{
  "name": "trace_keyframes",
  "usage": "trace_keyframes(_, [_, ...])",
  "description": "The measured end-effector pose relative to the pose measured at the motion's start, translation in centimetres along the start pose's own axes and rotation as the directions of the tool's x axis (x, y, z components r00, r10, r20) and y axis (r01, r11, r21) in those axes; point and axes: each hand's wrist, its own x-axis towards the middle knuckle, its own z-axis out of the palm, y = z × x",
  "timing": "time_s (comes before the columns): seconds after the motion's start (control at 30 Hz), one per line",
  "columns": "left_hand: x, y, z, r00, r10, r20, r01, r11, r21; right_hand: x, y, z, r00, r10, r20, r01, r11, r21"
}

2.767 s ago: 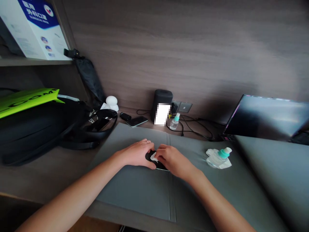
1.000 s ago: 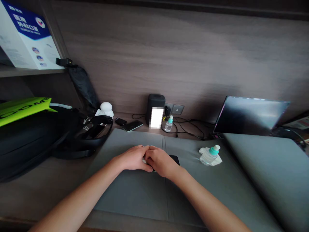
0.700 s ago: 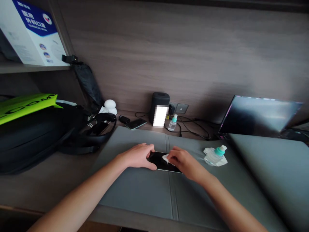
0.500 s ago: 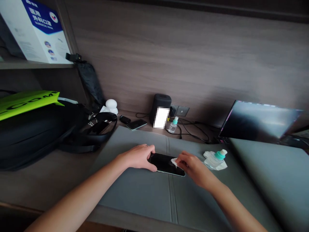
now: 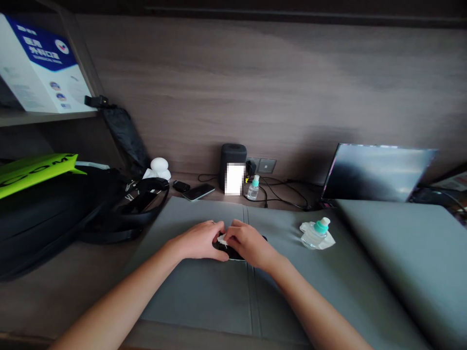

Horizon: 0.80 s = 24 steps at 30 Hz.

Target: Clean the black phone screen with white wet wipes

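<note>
A black phone (image 5: 233, 253) lies flat on the grey desk mat (image 5: 204, 296), mostly covered by my hands. My left hand (image 5: 199, 240) grips its left end, fingers curled over the edge. My right hand (image 5: 246, 243) presses a small white wipe (image 5: 222, 238) onto the screen near the left end, fingers pinched on it. The two hands touch each other over the phone.
A small clear bottle with a teal cap (image 5: 315, 233) lies on a white tissue to the right. A laptop (image 5: 379, 172) stands at the right, a black backpack (image 5: 73, 209) at the left. A speaker (image 5: 232, 165), a second phone (image 5: 199, 191), another small bottle (image 5: 252, 189) and cables line the wall.
My right hand has slid the wipe leftwards across the screen, from the phone's right part back to its left end beside my left hand. The left hand has stayed on the phone.
</note>
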Motion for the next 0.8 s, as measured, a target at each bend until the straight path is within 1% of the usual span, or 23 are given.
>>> trace_keyframes(0.07, [-0.1,0.0,0.0,1.0,-0.008,-0.002,0.009,1.0,0.008,-0.6,0.6,-0.4,0.999,-0.045,0.005,0.044,0.998,0.036])
trace_keyframes(0.13, [-0.1,0.0,0.0,1.0,-0.011,0.006,0.011,1.0,0.01,-1.4,1.7,-1.4,0.999,-0.052,0.016,0.051,0.998,0.047])
trace_keyframes(0.2, [-0.2,-0.1,0.0,1.0,-0.005,0.017,0.005,1.0,0.011,-2.2,3.0,-2.6,1.0,-0.008,0.007,0.008,1.0,0.021])
trace_keyframes(0.27, [-0.4,-0.2,0.0,1.0,0.003,0.024,-0.004,1.0,0.021,-2.8,4.1,-3.7,0.998,0.042,-0.036,-0.042,0.999,-0.008])
trace_keyframes(0.37, [-0.5,-0.3,0.1,1.0,0.004,0.027,-0.005,0.999,0.039,-3.3,5.1,-4.6,0.993,0.078,-0.086,-0.078,0.997,-0.001])
trace_keyframes(0.4, [-0.5,-0.3,0.1,1.0,0.001,0.028,-0.002,0.999,0.043,-3.4,5.2,-4.8,0.994,0.074,-0.08,-0.073,0.997,0.012])
trace_keyframes(0.47, [-0.6,-0.3,0.1,1.0,-0.005,0.03,0.003,0.999,0.05,-3.6,5.1,-4.9,0.999,0.049,-0.021,-0.048,0.998,0.04])
trace_keyframes(0.53, [-0.5,-0.2,0.2,0.999,-0.004,0.033,0.003,0.998,0.055,-3.7,4.7,-4.8,0.998,0.028,0.059,-0.031,0.998,0.058])
trace_keyframes(0.6, [-0.5,-0.1,0.1,1.0,-0.001,0.03,-0.001,0.998,0.057,-3.6,4.1,-4.4,0.995,0.023,0.097,-0.029,0.998,0.059])
trace_keyframes(0.67, [-0.4,0.1,0.1,1.0,0.003,0.019,-0.004,0.998,0.059,-3.3,3.3,-3.5,0.997,0.012,0.078,-0.016,0.999,0.049])
trace_keyframes(0.8, [-0.4,0.2,0.0,1.0,0.003,0.004,-0.003,0.997,0.079,-2.2,1.2,-1.0,0.998,-0.057,-0.025,0.057,0.998,0.009])
